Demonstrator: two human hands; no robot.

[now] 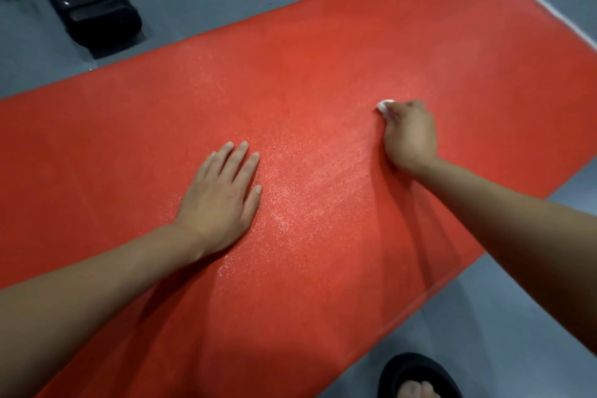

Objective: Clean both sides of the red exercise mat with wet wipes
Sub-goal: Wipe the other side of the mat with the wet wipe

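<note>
Head view: red exercise mat (323,68) lies flat across the grey floor (200,0), running under both my arms. My left hand (223,197) rests palm down on it, fingers straight and slightly spread. My right hand (408,134) grips a balled white wet wipe (384,105), pressing it to the mat. Black equipment base (93,0) at far left. My foot in a black sandal (416,378) beside the mat's near edge.
</note>
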